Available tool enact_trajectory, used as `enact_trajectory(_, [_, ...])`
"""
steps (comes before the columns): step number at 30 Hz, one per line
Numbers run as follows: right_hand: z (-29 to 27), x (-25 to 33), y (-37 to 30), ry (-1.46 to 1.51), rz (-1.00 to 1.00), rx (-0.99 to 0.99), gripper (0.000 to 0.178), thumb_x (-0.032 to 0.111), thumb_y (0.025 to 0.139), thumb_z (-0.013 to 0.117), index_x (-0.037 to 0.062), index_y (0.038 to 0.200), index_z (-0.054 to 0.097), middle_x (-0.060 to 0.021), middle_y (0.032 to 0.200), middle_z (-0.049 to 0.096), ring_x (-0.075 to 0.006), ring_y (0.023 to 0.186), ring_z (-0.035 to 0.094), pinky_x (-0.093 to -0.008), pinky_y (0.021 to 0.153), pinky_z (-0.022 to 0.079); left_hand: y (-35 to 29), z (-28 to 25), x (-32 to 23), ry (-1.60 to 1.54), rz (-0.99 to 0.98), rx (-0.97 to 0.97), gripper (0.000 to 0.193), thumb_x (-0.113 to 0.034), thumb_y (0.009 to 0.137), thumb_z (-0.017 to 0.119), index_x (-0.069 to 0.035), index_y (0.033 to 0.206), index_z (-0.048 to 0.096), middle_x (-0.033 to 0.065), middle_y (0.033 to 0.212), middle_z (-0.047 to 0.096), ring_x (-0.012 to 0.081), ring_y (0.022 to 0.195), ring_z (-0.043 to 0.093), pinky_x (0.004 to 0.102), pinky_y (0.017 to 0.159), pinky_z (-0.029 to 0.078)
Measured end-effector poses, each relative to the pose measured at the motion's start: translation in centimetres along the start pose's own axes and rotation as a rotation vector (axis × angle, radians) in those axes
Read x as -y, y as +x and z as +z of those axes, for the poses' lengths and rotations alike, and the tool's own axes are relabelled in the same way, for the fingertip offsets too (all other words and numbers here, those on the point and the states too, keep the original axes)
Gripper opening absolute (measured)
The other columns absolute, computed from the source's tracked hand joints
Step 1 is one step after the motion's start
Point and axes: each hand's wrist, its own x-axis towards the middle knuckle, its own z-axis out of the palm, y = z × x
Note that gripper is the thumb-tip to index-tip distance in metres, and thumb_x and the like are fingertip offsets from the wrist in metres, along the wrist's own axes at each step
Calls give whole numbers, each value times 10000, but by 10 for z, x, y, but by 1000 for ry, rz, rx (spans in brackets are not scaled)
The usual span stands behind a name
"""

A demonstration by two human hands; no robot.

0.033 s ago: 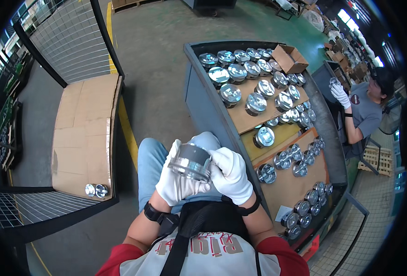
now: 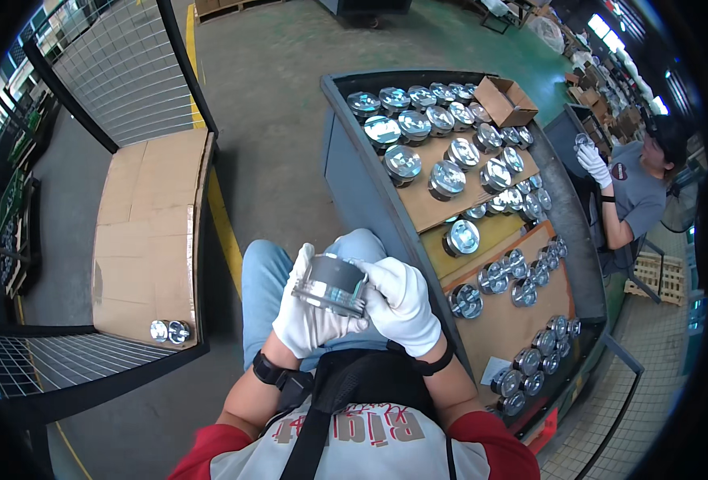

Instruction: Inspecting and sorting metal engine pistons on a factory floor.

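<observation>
1. Nothing has visibly shifted from the earlier picture. The metal piston [image 2: 331, 284] sits in the same place, held between both hands above the person's lap, so the handling of this one part goes on without a new step showing.
2. The left hand [image 2: 306, 316], in a white glove, cups the piston from below and from its left side. Its grip is closed around the part.
3. The right hand [image 2: 402, 308], also gloved in white, wraps the piston's right side. Its fingers are curled onto the rim, so its grip is closed on the part too.
4. The grey metal tabletop bin [image 2: 354, 152] stands to the right. It holds many shiny pistons in rows on brown cardboard sheets [image 2: 442, 204].
5. An open cardboard box [image 2: 504, 100] sits at the bin's far end. I cannot tell what is inside it.
6. The wire cage [image 2: 130, 88] to the left is lined with cardboard. Two pistons [image 2: 170, 330] stand at its near corner, touching each other.
7. A co-worker [image 2: 634, 192] sits beyond the bin and lifts a small metal part in a gloved hand.
</observation>
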Motion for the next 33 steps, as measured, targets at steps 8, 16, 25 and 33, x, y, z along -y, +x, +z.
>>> enact_trajectory(8, [-1,5,0,150,1,26,358,-3,749,738,77,1098,724,-82,870,655,-264,661,639,-371,592,518,-1,-18,5,-182,86,44,930,-826,888,364,-50,1383,503,220,1226,643,442,1063,661,639,860,553])
enact_trajectory(16, [-8,6,-1,257,24,23,341,67,829,738,28,1162,680,-123,940,668,-278,674,657,-353,599,529,-3,-4,3,-81,150,154,974,-856,869,330,-15,1303,561,302,1026,657,451,870,649,531,730,556])
enact_trajectory(25, [3,8,-4,122,24,133,672,255,710,876,17,1274,600,-145,1005,664,-300,760,684,-378,659,552,-12,4,-8,321,417,-151,738,-664,1004,352,10,1162,608,163,1088,683,268,948,712,402,806,623])
enact_trajectory(33, [2,6,-4,137,47,172,688,217,703,878,14,1293,588,-158,1053,659,-297,788,694,-377,689,568,-14,9,-6,370,534,-197,675,-619,1020,390,6,1145,615,131,1077,683,220,968,694,351,841,597])
